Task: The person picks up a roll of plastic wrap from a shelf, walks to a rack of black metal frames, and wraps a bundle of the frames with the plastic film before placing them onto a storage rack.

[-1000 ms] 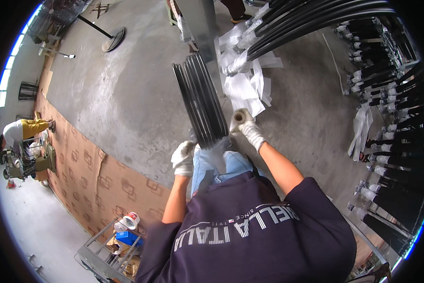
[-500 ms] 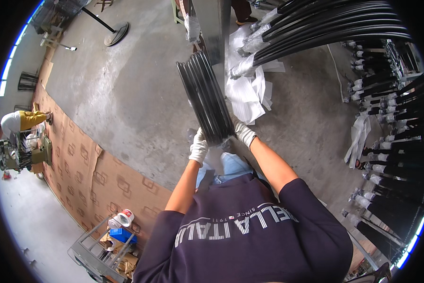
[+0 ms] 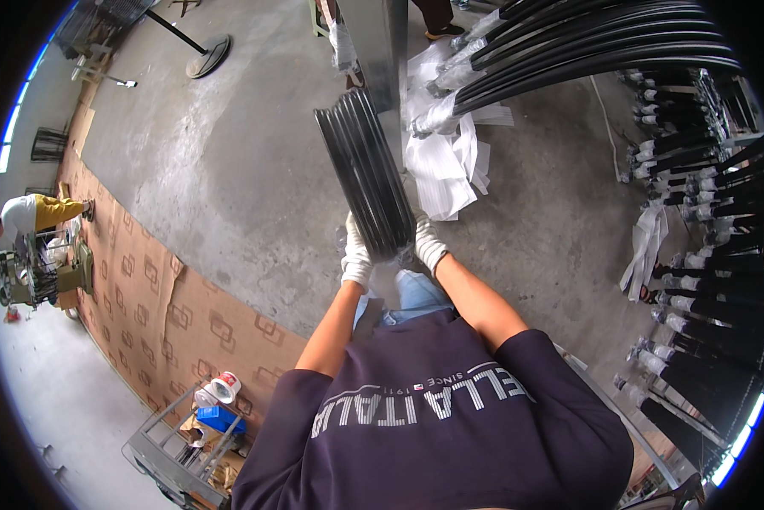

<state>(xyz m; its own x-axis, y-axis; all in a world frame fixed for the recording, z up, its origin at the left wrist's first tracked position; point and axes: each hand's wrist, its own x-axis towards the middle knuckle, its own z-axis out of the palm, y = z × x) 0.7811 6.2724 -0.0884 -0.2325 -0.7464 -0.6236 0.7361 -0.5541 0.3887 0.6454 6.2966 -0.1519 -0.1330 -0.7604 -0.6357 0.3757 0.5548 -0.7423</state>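
Near centre, dark shirt (image 3: 433, 459) | large pale block lettering (image 3: 416, 409), upside down; smaller line with digits on far side | near left, white bucket (image 3: 225, 388): red marking (image 3: 226, 390), unreadable

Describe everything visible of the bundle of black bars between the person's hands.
The bundle of black bars is several long, glossy bars packed side by side, apparently metal or coated. Clear plastic film shows at its near end. It extends away from the person, its far end slightly leftward in the view. The gloved left hand touches its left side and the gloved right hand its right, both near the close end; some fingers are hidden. What supports it underneath cannot be seen.
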